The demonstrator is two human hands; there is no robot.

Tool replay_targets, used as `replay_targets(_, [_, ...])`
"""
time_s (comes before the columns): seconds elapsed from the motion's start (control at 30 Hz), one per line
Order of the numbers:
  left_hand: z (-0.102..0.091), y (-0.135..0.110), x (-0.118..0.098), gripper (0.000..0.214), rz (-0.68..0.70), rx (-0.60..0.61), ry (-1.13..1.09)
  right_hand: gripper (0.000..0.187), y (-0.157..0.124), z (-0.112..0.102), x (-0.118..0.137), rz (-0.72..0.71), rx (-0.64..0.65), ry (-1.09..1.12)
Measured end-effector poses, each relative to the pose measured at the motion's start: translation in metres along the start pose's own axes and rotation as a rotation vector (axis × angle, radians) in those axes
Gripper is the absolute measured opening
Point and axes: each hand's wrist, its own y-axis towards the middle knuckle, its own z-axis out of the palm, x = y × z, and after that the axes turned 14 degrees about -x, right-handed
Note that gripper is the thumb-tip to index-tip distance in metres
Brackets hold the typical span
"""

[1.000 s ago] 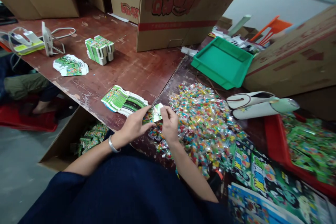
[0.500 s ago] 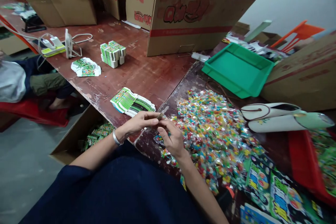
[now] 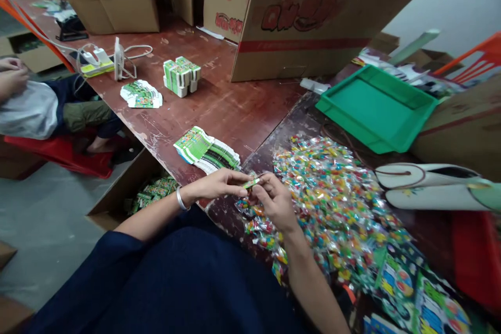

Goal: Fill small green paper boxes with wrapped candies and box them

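Note:
A small green-and-white printed carton (image 3: 251,183) is held between my two hands over the table's near edge. My left hand (image 3: 221,186), with a silver bangle at the wrist, pinches its left end. The curled fingers of my right hand (image 3: 276,199) close on its other end; whether they hold anything more is hidden. Just beyond my left hand lies a fanned stack of flat printed cartons (image 3: 205,150). A broad heap of small clear packets of colourful candy (image 3: 329,198) spreads beside and under my right hand.
Further back are upright cartons (image 3: 182,77), a loose fan of cartons (image 3: 141,95) and a power strip (image 3: 96,66). Large cardboard boxes (image 3: 301,57) stand behind. At right are a green tray (image 3: 376,109) and a white case (image 3: 426,188). A seated person (image 3: 31,104) is at left.
The view has swung so that things sit further right or left in places. The carton between my hands now shows its green face, and my right hand has turned, its fingers curled more.

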Motion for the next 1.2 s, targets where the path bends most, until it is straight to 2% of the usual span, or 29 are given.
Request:
replay_targets(0.07, [0.001, 0.0, 0.0, 0.041, 0.024, -0.071, 0.053, 0.032, 0.002, -0.003, 0.005, -0.016, 0.032, -0.065])
replay_targets(0.13, [0.003, 0.003, 0.003, 0.04, 0.052, -0.196, 0.035, 0.028, 0.001, 0.0, 0.004, -0.074, -0.16, -0.053])
replay_targets(0.2, [0.008, 0.006, 0.009, 0.036, 0.084, -0.312, -0.027, 0.038, -0.001, 0.01, 0.0, -0.115, -0.367, 0.002])
replay_targets(0.23, [0.012, 0.008, 0.013, 0.034, 0.102, -0.366, -0.054, 0.039, -0.003, 0.015, -0.003, -0.117, -0.414, 0.018])
replay_targets(0.33, [0.024, 0.012, 0.025, 0.03, 0.154, -0.534, -0.116, 0.027, -0.006, 0.032, -0.012, -0.093, -0.468, -0.02])
replay_targets(0.4, [0.032, 0.012, 0.032, 0.037, 0.22, -0.648, -0.127, 0.025, -0.006, 0.04, -0.016, -0.094, -0.548, -0.02])
replay_targets(0.47, [0.036, 0.011, 0.037, 0.052, 0.295, -0.703, -0.077, 0.029, -0.004, 0.043, -0.02, -0.113, -0.625, 0.017])
replay_targets(0.53, [0.036, 0.009, 0.039, 0.055, 0.333, -0.675, 0.009, 0.035, -0.002, 0.044, -0.024, -0.133, -0.659, 0.025])
replay_targets(0.63, [0.028, 0.006, 0.041, 0.05, 0.338, -0.547, 0.107, 0.03, -0.001, 0.043, -0.031, -0.168, -0.663, -0.021])
replay_targets(0.8, [0.011, 0.002, 0.042, 0.052, 0.249, -0.366, 0.174, 0.024, -0.007, 0.043, -0.039, -0.15, -0.623, -0.022])
replay_targets(0.93, [0.007, 0.001, 0.043, 0.046, 0.185, -0.329, 0.172, 0.025, -0.01, 0.041, -0.043, -0.117, -0.562, -0.037])
replay_targets(1.07, [0.006, 0.002, 0.048, 0.04, 0.184, -0.327, 0.158, 0.023, -0.008, 0.039, -0.049, -0.1, -0.522, -0.023])
replay_targets(1.2, [0.008, 0.003, 0.05, 0.04, 0.223, -0.351, 0.094, 0.022, -0.005, 0.042, -0.049, -0.063, -0.569, 0.09])
